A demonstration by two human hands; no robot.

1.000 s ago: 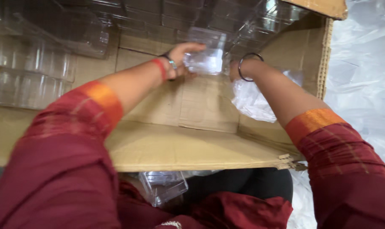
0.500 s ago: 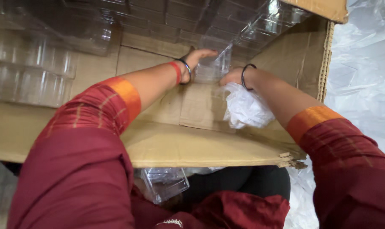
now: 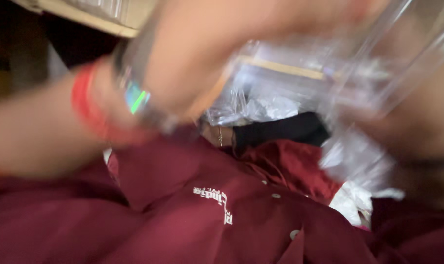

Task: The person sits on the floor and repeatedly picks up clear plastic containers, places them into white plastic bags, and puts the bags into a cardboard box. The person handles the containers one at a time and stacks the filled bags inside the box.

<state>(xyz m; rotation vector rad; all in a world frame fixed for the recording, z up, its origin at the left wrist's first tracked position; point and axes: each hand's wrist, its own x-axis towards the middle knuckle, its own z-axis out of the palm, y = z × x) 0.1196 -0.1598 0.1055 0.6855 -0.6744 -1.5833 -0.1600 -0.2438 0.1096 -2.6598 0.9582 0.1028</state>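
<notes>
The view is heavily blurred and very close to my hands. My left hand fills the upper middle, with a red band and a watch on the wrist. Its fingers seem closed on a clear plastic container held up near the camera at the upper right. My right hand is a blur at the right edge, behind or beside the container, with a dark bangle on its wrist. Its grip is not visible. A crumpled clear plastic bag hangs just below it.
My maroon shirt covers the lower half. A cardboard box edge shows at the top left. Black cloth and white crumpled wrapping lie in my lap area.
Both hands have come out of the cardboard box and up close to the camera with a clear container. The view has swung down from the box toward my lap.
</notes>
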